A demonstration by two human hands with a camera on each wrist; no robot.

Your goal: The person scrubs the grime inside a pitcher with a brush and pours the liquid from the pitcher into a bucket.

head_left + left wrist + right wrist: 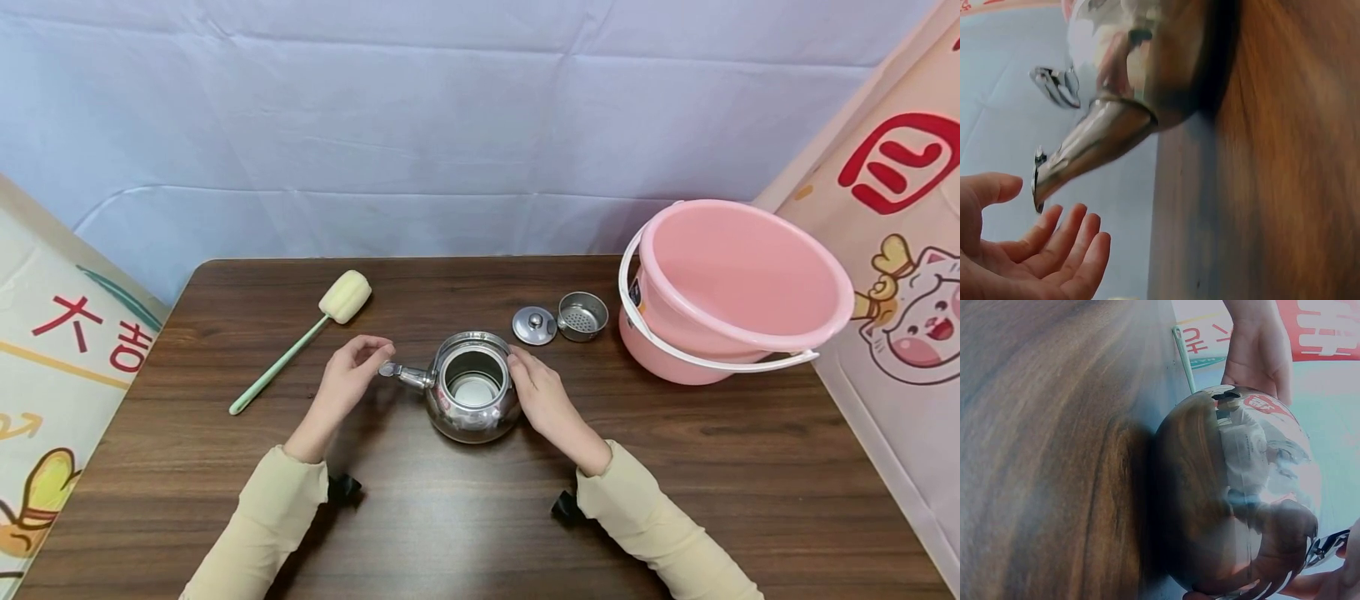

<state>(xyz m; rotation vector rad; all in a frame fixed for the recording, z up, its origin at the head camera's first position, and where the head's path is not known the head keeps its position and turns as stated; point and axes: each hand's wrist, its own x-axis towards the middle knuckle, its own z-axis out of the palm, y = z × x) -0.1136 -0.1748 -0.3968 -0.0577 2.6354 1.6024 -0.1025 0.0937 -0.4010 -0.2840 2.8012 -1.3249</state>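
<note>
A shiny steel kettle (468,421) stands lidless on the table, its open mouth facing up and its spout (414,377) pointing left. My right hand (542,395) grips the kettle's right side. In the right wrist view its thumb lies by the metal handle fitting (1327,549) and fingertips show at the lower edge of the body. My left hand (352,375) is at the spout tip, fingers loosely bent and holding nothing; the left wrist view shows a gap between the left thumb (1000,189) and the spout.
Behind the kettle lie a small knobbed lid (535,327) and a perforated steel strainer (582,317). A pink bucket (675,283) with a white handle stands at right. On the left is a sponge brush (346,297) with a long green handle. A pale cloth (420,125) hangs behind the table.
</note>
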